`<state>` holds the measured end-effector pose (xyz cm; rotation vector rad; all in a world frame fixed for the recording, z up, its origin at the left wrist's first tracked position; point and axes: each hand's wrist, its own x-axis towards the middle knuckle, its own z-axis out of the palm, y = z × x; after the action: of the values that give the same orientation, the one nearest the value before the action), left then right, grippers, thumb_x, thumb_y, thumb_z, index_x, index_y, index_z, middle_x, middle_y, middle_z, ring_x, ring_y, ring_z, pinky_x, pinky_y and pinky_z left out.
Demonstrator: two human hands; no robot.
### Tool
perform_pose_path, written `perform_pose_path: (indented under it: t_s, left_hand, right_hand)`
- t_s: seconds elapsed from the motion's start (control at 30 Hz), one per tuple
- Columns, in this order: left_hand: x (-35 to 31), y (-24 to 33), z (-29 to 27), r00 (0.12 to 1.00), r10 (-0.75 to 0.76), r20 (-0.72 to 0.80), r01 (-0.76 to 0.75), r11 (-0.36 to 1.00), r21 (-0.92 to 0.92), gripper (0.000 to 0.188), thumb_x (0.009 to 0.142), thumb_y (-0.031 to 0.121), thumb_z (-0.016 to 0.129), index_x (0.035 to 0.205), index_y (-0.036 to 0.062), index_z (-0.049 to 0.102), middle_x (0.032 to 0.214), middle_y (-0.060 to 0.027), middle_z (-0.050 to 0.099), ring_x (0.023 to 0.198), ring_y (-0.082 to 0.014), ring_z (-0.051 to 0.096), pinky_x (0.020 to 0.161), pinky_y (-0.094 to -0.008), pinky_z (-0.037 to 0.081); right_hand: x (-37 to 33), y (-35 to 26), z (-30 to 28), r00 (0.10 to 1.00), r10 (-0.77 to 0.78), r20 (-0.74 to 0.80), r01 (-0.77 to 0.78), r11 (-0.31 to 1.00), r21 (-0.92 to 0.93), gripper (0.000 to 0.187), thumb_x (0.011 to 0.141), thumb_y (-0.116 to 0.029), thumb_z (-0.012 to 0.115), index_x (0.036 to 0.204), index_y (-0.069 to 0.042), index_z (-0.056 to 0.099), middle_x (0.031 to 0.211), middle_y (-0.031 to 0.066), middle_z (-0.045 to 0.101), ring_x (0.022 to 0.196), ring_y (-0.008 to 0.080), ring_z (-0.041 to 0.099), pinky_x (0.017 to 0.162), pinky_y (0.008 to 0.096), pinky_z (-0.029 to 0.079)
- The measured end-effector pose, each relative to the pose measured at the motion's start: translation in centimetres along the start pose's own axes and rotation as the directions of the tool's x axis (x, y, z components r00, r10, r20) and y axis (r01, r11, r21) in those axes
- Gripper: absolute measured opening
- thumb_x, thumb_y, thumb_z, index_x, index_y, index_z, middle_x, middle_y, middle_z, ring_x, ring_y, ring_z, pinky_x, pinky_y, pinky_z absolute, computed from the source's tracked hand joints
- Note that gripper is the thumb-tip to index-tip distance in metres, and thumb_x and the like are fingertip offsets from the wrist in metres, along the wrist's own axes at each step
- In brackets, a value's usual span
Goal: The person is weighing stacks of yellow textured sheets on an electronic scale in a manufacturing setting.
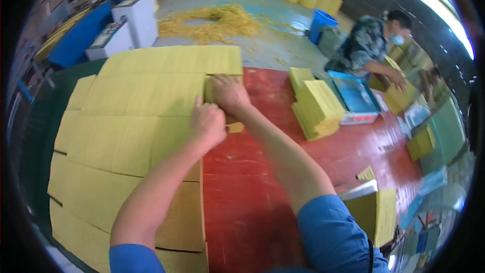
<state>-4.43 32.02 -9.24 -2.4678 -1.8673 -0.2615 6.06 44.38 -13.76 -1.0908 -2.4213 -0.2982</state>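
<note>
Rows of yellow paper stacks [121,136] cover the left half of the red table [242,202], packed side by side. My right hand [230,94] is bent over a small yellow paper stack [208,89] at the right end of the second row from the back. Just left of and nearer than it, my left hand [208,124] rests at the row's edge, index finger extended forward and the other fingers curled in. What those curled fingers hold, if anything, is hidden. A bit of yellow paper [235,127] sticks out below my right wrist.
Right of my arms stand another yellow stack [319,108] and a scale with a blue tray [353,93]. A co-worker [366,45] handles yellow paper beyond it. A brown board [182,217] lies at the near rows. Yellow scraps [212,23] litter the floor behind.
</note>
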Motion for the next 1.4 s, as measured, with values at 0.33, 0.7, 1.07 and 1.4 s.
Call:
perform_pose_path:
  t_s: [0.33, 0.7, 1.07, 1.4]
  left_hand:
    - [-6.6, 7.3, -2.9, 0.956, 0.166, 0.242, -0.178, 0.983, 0.031, 0.040, 0.074, 0.044, 0.075, 0.083, 0.0054, 0.076, 0.085, -0.0155, 0.072, 0.088, -0.0282, 0.069, 0.109, -0.0463, 0.035]
    - [-22.9, 16.3, -6.7, 0.836, 0.451, 0.313, -0.459, 0.887, -0.054, 0.046, 0.073, 0.045, 0.070, 0.079, -0.0008, 0.072, 0.081, -0.0191, 0.069, 0.078, -0.0346, 0.069, 0.076, -0.0445, 0.056]
    - [-39.4, 23.5, -11.1, 0.854, 0.434, 0.287, -0.346, 0.886, -0.308, 0.037, 0.085, 0.033, 0.069, 0.098, -0.0018, 0.069, 0.102, -0.0236, 0.067, 0.098, -0.0379, 0.064, 0.090, -0.0443, 0.050]
    - [-43.3, 25.1, -2.6, 0.964, -0.202, -0.171, 0.024, 0.712, -0.701, 0.044, 0.088, 0.009, 0.064, 0.130, -0.0031, 0.056, 0.130, -0.0208, 0.059, 0.123, -0.0353, 0.055, 0.106, -0.0427, 0.042]
  right_hand:
    - [-11.9, -3.4, -5.7, 0.975, 0.187, 0.118, -0.186, 0.982, -0.021, 0.045, 0.091, -0.024, 0.051, 0.132, -0.006, 0.055, 0.142, 0.0094, 0.052, 0.135, 0.0287, 0.044, 0.110, 0.0453, 0.035]
    - [-29.4, -13.4, -15.8, 0.950, 0.311, -0.006, -0.311, 0.950, -0.021, 0.047, 0.089, -0.023, 0.052, 0.132, -0.004, 0.056, 0.133, 0.0119, 0.055, 0.129, 0.0285, 0.046, 0.109, 0.0476, 0.033]
    - [-43.3, -23.6, -27.0, 0.938, 0.299, 0.173, -0.325, 0.935, 0.145, 0.056, 0.087, -0.023, 0.056, 0.137, 0.000, 0.048, 0.144, 0.0178, 0.048, 0.139, 0.0338, 0.041, 0.113, 0.0474, 0.031]
    - [-46.3, -21.9, -25.7, 0.946, 0.301, -0.123, -0.270, 0.938, 0.216, 0.059, 0.080, -0.018, 0.059, 0.135, 0.001, 0.051, 0.140, 0.0222, 0.050, 0.134, 0.0373, 0.044, 0.113, 0.0497, 0.032]
